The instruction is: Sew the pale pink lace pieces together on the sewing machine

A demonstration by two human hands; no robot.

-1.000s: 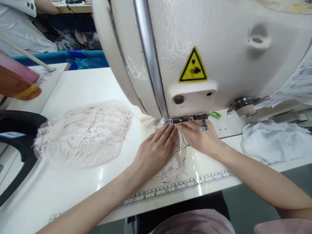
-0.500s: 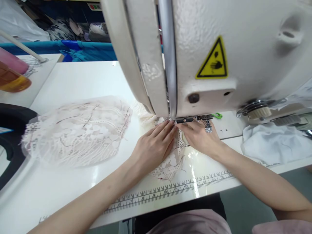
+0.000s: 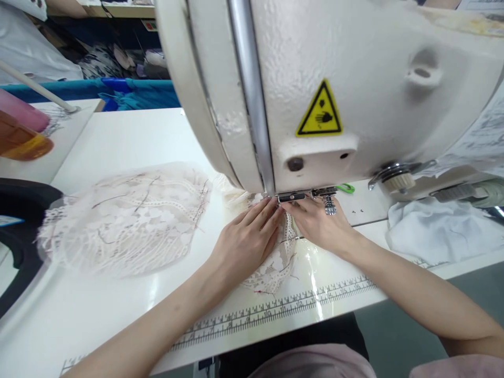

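Lace (image 3: 273, 270) was drawn slightly from the ruler (image 3: 275, 311), pressed by the left hand (image 3: 244, 240), fingers together; the right hand's (image 3: 321, 223) finger state couldn't be told.

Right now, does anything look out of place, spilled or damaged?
Nothing serious stands out; only dark thread strands straggle across the lace piece at left, and a pale cloth lies crumpled at right, both slightly untidy.

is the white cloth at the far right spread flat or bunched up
Bunched up: the white cloth lies in a rumpled, creased heap.
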